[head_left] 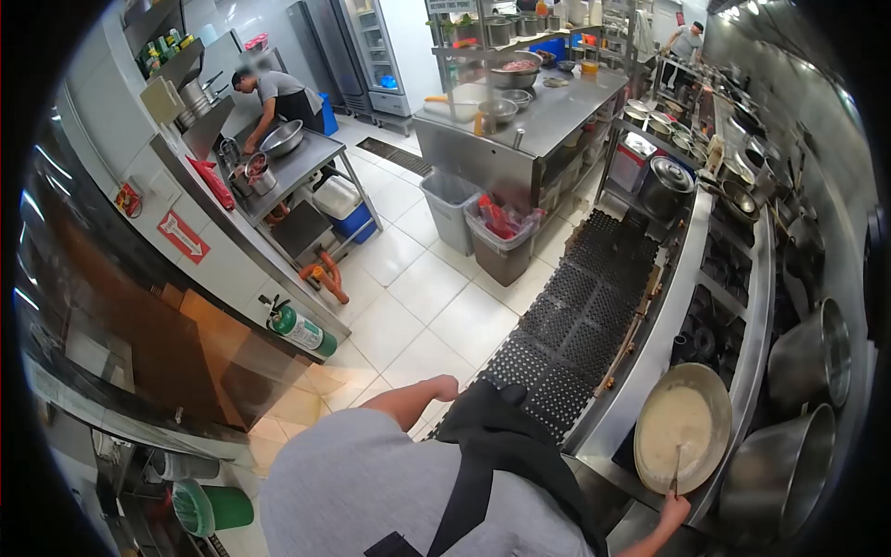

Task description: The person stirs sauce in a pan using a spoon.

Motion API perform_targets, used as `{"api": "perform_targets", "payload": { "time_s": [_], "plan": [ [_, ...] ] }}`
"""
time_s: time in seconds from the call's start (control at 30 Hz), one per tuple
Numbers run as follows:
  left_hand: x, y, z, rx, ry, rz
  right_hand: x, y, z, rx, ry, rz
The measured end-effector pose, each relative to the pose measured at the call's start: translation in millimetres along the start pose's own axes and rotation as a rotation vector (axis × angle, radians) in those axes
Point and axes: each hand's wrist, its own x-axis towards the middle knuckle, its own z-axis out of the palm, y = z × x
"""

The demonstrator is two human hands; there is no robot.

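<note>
On the stove at right, a wide pan (670,422) holds a creamy, off-white liquid (682,408). My right hand (675,511) is closed around the handle of a thin metal utensil (677,469) at the pan's near rim. The utensil's other end dips into the liquid, so its head is hidden. My left hand (445,388) hangs beside my black apron (492,418), away from the stove. It looks curled into a fist, with nothing visible in it.
Two big metal pots (780,469) stand right of the pan. Black rubber mats (566,325) line the floor along the stove. Bins (501,232) stand by the steel counter (575,116). A co-worker (278,97) bends over a left-hand table; another person (685,51) is far back.
</note>
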Motion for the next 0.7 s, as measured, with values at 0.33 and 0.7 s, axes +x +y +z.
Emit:
{"api": "perform_targets", "payload": {
  "time_s": [0.33, 0.7],
  "plan": [
    [-8.7, 4.9, -0.7, -0.012, -0.057, -0.057, -7.4, -2.2, -19.3, -0.015, 0.126, -0.094],
    [9.1, -12.6, 19.2, 0.135, -0.085, 0.135, -27.7, -15.8, -36.5, 0.116, 0.167, -0.075]
  ]
}}
